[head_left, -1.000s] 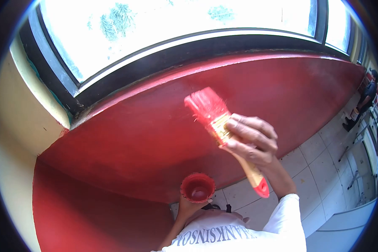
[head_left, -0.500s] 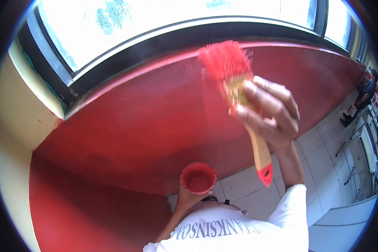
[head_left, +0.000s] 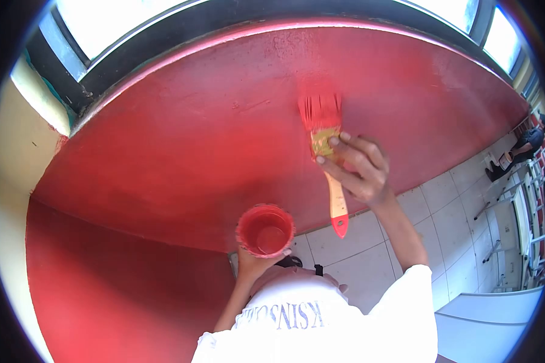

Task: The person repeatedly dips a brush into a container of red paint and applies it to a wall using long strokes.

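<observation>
- At the red wall (head_left: 163, 157), below the window frame (head_left: 181, 27), my right hand (head_left: 360, 169) holds the brush (head_left: 326, 140).
- Right hand state: closed narrowly on the brush. The fingertips grip the metal band and the top of the handle (head_left: 337, 193).
- Brush position: bristles (head_left: 320, 110) up toward the window frame, handle down toward my body. The bristles meet the wall and are split into separate clumps.
- Handle: pale, with a red end that has a hole in it. This end extends free below my right hand.
- Left hand (head_left: 255, 264) state: holding the cup (head_left: 242, 233) from below and the side. The cup hides part of the fingers; their full placement cannot be told.
- Cup position: near my body, to the left of and lower than the brush, apart from it. The mouth faces up toward me. The inside is red, and the rim is coated red.
- Wall surface: glossy, uneven red. A wet-looking patch shows above the bristles, near the pale edge below the window frame.
- Left boundary: a cream wall (head_left: 18, 151) adjoins the red wall.
- Lower area: white floor tiles (head_left: 357, 272) lie beyond my white shirt (head_left: 333, 327).
- Far right: another person (head_left: 531, 140) in dark clothing is well apart from my hands, with a small bucket (head_left: 506, 160) beside them.
</observation>
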`<state>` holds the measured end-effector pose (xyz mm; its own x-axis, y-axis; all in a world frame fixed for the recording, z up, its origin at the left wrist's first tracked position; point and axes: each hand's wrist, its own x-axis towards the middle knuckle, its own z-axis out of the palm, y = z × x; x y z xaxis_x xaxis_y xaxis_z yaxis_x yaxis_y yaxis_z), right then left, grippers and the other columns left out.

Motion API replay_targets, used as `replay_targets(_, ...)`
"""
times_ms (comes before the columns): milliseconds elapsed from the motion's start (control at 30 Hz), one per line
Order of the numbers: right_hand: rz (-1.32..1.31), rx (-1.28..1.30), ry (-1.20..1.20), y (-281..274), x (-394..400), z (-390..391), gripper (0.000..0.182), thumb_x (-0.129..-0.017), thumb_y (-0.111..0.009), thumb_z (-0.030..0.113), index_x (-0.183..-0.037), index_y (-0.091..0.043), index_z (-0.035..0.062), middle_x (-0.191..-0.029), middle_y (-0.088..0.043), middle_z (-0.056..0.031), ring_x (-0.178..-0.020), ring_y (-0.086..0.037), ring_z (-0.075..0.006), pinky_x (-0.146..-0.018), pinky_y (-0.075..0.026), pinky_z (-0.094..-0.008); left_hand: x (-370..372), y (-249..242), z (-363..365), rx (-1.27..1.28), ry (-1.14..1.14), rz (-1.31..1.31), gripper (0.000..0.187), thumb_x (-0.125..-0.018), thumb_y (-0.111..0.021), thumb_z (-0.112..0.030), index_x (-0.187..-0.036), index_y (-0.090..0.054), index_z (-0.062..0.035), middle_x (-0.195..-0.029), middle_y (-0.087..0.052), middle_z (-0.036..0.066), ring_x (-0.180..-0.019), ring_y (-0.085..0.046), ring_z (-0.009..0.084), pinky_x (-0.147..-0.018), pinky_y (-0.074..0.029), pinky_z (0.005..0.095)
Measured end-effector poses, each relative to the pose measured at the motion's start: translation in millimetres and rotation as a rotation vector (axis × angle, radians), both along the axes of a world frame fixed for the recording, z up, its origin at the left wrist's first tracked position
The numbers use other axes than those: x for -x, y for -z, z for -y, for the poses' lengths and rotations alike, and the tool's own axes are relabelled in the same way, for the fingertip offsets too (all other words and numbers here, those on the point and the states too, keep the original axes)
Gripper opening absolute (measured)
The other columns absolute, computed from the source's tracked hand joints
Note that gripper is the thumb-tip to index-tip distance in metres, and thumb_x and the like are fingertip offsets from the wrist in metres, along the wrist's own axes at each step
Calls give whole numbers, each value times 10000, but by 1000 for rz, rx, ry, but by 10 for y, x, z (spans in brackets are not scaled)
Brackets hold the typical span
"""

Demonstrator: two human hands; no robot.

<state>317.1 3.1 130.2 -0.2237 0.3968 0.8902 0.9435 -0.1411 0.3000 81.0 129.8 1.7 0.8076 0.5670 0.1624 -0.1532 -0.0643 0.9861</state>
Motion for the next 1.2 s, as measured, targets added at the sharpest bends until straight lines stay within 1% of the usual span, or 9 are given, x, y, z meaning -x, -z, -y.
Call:
replay_targets(233,-157,95,-64,1158,67,6,326,-686,-725,136,-1000,-687,217,-1044,-612,20,-964,-548,-187,-705,-481,-332,176,-168,-119,-58,-259,5,758,-547,-843,-113,-1208,-481,-43,-1102,-587,66,-1018,-575,193,-888,-470,356)
replay_targets(367,-313,217,-70,1790,189,110,340,-685,-709,132,-1018,-674,188,-1078,-588,4,-980,-542,-191,-750,-477,-359,184,-129,-134,-41,-246,4,764,-530,-838,-106,-1206,-486,-51,-1111,-585,62,-1033,-571,199,-896,-468,360)
replay_targets(500,-448,322,-108,2072,385,323,291,-695,-658,153,-985,-686,150,-1064,-582,-17,-1006,-539,-210,-793,-461,-383,195,-174,-92,-29,-235,11,752,-534,-830,-104,-1203,-490,-53,-1110,-587,62,-1032,-572,200,-899,-465,360)
replay_targets(600,-463,173,-142,1564,397,409,302,-650,-748,107,-947,-700,145,-1013,-597,-39,-911,-582,-232,-727,-471,-366,171,-257,-83,-9,-206,10,748,-538,-826,-101,-1204,-490,-51,-1114,-586,64,-1034,-572,202,-905,-461,359)
replay_targets(667,-421,58,-131,944,383,452,332,-603,-815,89,-913,-709,146,-985,-618,-60,-852,-603,-236,-657,-472,-349,191,-301,-67,19,-187,-3,749,-540,-825,-101,-1207,-488,-49,-1119,-584,66,-1037,-571,204,-909,-459,359)
replay_targets(800,-114,-218,-140,-177,169,457,263,-628,-803,161,-875,-712,155,-945,-648,-57,-857,-611,-246,-637,-476,-341,165,-273,-22,65,-157,-30,766,-538,-828,-101,-1217,-479,-46,-1133,-578,72,-1045,-568,206,-914,-456,362)
replay_targets(900,62,-341,-140,-733,-20,326,288,-617,-772,125,-899,-716,105,-945,-652,-72,-866,-615,-256,-665,-509,-333,153,-271,20,79,-127,-22,781,-533,-829,-94,-1226,-472,-47,-1144,-572,76,-1052,-565,208,-914,-458,366)
replay_targets(1067,60,-305,-91,-915,-122,163,318,-605,-765,146,-919,-724,131,-951,-653,-64,-866,-618,-224,-698,-510,-306,203,-181,-32,44,-118,22,790,-527,-831,-89,-1228,-470,-47,-1143,-572,78,-1052,-566,210,-909,-465,364)
replay_targets(1200,132,-244,-42,-742,-99,115,309,-629,-757,185,-932,-726,239,-964,-651,-5,-884,-617,-186,-700,-473,-311,252,-247,-14,93,-150,2,777,-528,-830,-86,-1219,-476,-46,-1131,-580,77,-1044,-571,209,-901,-469,360)
